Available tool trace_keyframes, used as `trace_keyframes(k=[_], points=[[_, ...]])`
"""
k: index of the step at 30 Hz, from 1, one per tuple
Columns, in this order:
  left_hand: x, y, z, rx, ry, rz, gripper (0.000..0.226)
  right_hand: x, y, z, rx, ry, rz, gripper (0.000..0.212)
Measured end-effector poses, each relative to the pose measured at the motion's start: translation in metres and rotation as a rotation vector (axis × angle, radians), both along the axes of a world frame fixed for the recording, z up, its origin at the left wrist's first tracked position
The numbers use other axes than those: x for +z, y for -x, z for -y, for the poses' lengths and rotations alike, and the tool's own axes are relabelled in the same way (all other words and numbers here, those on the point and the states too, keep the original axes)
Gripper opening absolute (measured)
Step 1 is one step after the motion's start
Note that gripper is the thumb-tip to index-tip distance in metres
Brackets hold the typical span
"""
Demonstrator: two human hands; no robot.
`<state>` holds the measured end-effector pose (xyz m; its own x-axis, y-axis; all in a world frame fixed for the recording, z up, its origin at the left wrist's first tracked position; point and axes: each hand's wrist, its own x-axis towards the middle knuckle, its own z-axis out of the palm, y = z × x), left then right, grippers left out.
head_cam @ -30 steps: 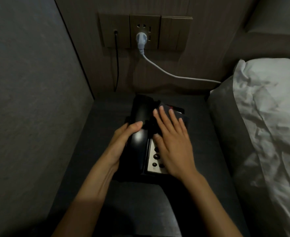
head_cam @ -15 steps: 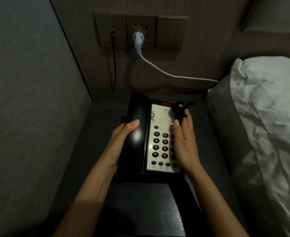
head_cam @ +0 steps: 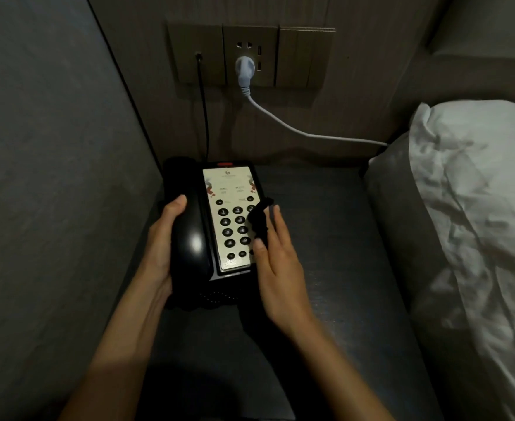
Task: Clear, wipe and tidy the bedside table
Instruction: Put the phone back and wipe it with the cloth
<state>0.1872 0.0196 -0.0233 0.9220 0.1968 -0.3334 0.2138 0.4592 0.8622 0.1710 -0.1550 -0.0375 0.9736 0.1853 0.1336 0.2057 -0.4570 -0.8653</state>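
Now dark cloth (head_cam: pixel 259 219) sits between right fingers (head_cam: pixel 277 226) — beside telephone (head_cam: pixel 210 226).

Hotel bedroom: corded phone (head_cam: pixel 216 220) with printed service faceplate, wall socket panel (head_cam: pixel 251 54), bed (head_cam: pixel 468 208) right beside the counter (head_cam: pixel 326 238).

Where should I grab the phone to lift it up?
Grab the phone by its two long sides, one hand each, as the left hand does on the receiver side. It is long and narrow, lying flat, with a cord behind.

telephone (head_cam: pixel 219 220) on bedside table (head_cam: pixel 326 238), left of pillow (head_cam: pixel 468 183).
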Motion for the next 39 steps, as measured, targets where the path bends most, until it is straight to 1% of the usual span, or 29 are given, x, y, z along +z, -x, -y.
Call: trace_keyframes(k=[3,5,7,9,12,13,15,17,19,20,21,22,24,25,28,31,36,39], points=[[0.002,0.001,0.007,-0.064,-0.024,0.001,0.059,0.005,-0.010,0.003,-0.057,0.032,0.032,0.054],[0.002,0.002,0.016,-0.133,-0.115,0.002,0.057,0.008,-0.019,0.009,-0.121,0.025,0.034,0.052],[0.002,0.002,0.026,-0.220,-0.187,-0.002,0.060,0.012,-0.027,0.017,-0.196,0.027,0.010,0.050],[0.002,0.003,0.034,-0.297,-0.245,0.021,0.056,0.017,-0.032,0.023,-0.244,-0.028,-0.060,0.048],[0.002,0.007,0.045,-0.436,-0.287,0.049,0.042,0.022,-0.034,0.023,-0.226,-0.185,-0.196,0.050],[0.001,0.009,0.049,-0.470,-0.288,0.048,0.041,0.024,-0.034,0.023,-0.214,-0.227,-0.206,0.050],[0.000,0.010,0.054,-0.493,-0.289,0.040,0.043,0.026,-0.033,0.021,-0.169,-0.247,-0.153,0.046],[-0.001,0.009,0.056,-0.472,-0.262,0.054,0.042,0.029,-0.032,0.018,-0.082,-0.199,-0.022,0.043],[0.002,0.007,0.055,-0.433,-0.156,0.089,0.033,0.029,-0.029,0.014,0.017,-0.143,0.106,0.041],[0.003,0.007,0.053,-0.428,-0.059,0.112,0.036,0.029,-0.028,0.011,0.064,-0.115,0.149,0.041],[0.005,0.006,0.051,-0.422,0.036,0.114,0.046,0.028,-0.026,0.009,0.106,-0.084,0.180,0.041],[0.008,0.006,0.048,-0.402,0.093,0.081,0.058,0.026,-0.024,0.007,0.144,-0.052,0.201,0.043],[0.010,0.006,0.043,-0.324,0.067,0.002,0.076,0.023,-0.019,0.002,0.211,0.011,0.229,0.045],[0.009,0.005,0.039,-0.290,0.038,-0.013,0.077,0.023,-0.016,0.000,0.245,0.044,0.245,0.046],[0.011,0.006,0.027,-0.278,0.062,0.038,0.063,0.024,-0.006,-0.011,0.353,0.113,0.299,0.046],[0.012,0.001,0.011,-0.232,0.109,0.040,0.061,0.026,0.004,-0.020,0.429,0.132,0.324,0.045],[0.009,-0.006,-0.012,-0.198,0.033,0.009,0.043,0.025,0.014,-0.032,0.489,0.149,0.347,0.044],[0.005,-0.009,-0.023,-0.114,0.020,-0.040,0.044,0.023,0.017,-0.037,0.502,0.126,0.340,0.043]])
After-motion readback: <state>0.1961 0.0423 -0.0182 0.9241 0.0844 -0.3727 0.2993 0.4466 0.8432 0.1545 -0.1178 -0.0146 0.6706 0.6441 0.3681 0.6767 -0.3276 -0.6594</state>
